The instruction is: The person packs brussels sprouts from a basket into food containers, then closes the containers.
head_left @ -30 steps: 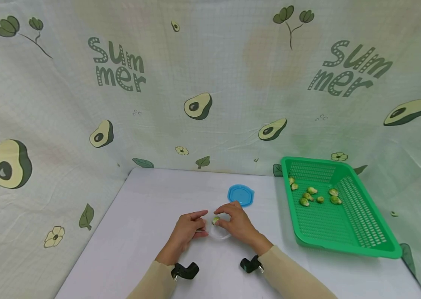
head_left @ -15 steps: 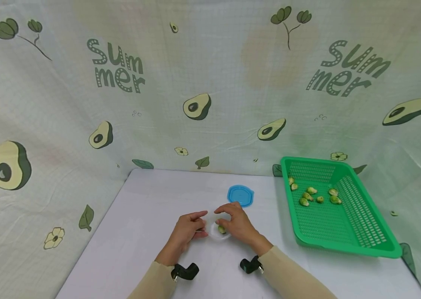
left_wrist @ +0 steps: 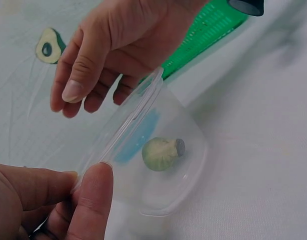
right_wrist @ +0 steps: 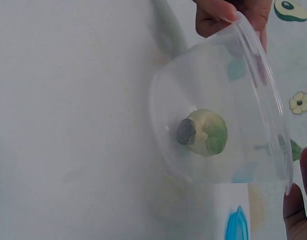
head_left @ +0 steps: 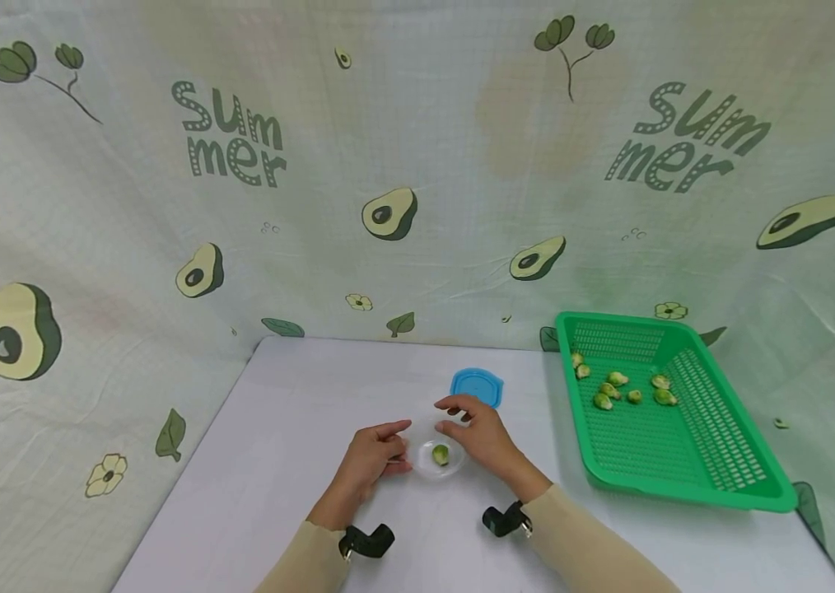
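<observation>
A clear plastic container point(head_left: 426, 469) stands on the white table between my hands. Inside it, on the bottom, lies a single Brussels sprout point(head_left: 440, 455), its dark cut stem showing in the right wrist view. My left hand point(head_left: 371, 457) pinches the container's rim between thumb and fingers, as the left wrist view shows. Just above the container's right side, my right hand point(head_left: 482, 436) hovers with fingers loosely bent and nothing between them. A blue lid point(head_left: 471, 382) lies flat behind the container, partly covered by my right hand in the head view.
A green plastic basket point(head_left: 673, 449) sits to the right, with several Brussels sprouts point(head_left: 603, 401) scattered toward its far left part. Behind the table hangs a printed cloth point(head_left: 462, 123) with avocado pictures.
The Brussels sprout has dropped from my right hand's fingers to the container's bottom. My right hand has opened and shifted slightly up and right. The left hand has stayed put.
</observation>
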`<state>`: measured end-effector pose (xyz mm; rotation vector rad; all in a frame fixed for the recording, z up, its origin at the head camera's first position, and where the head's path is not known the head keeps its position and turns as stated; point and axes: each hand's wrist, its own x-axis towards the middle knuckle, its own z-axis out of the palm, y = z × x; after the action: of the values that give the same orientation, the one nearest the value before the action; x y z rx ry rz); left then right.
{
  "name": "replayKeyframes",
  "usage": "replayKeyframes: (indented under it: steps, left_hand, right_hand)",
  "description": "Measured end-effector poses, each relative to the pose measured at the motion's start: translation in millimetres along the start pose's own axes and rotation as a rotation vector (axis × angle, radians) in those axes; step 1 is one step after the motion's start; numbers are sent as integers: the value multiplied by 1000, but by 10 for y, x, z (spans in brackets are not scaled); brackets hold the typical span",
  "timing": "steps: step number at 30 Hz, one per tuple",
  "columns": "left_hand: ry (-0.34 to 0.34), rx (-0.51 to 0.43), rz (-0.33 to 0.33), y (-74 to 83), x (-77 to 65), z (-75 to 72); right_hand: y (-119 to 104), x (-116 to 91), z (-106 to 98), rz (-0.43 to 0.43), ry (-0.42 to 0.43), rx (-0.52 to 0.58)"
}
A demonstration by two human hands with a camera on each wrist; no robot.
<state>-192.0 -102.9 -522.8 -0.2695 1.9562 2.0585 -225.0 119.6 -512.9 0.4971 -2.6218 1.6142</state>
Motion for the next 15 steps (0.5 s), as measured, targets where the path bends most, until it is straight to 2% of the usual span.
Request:
replayKeyframes:
  steps: [8,15]
  left_hand:
    - [-3,0,11,-5,1,5]
    - [-2,0,15,-12,14,-3]
  right_hand:
    - [-107,-19,-126,1,63,31]
    - [-298,-30,-371,-14,171,33]
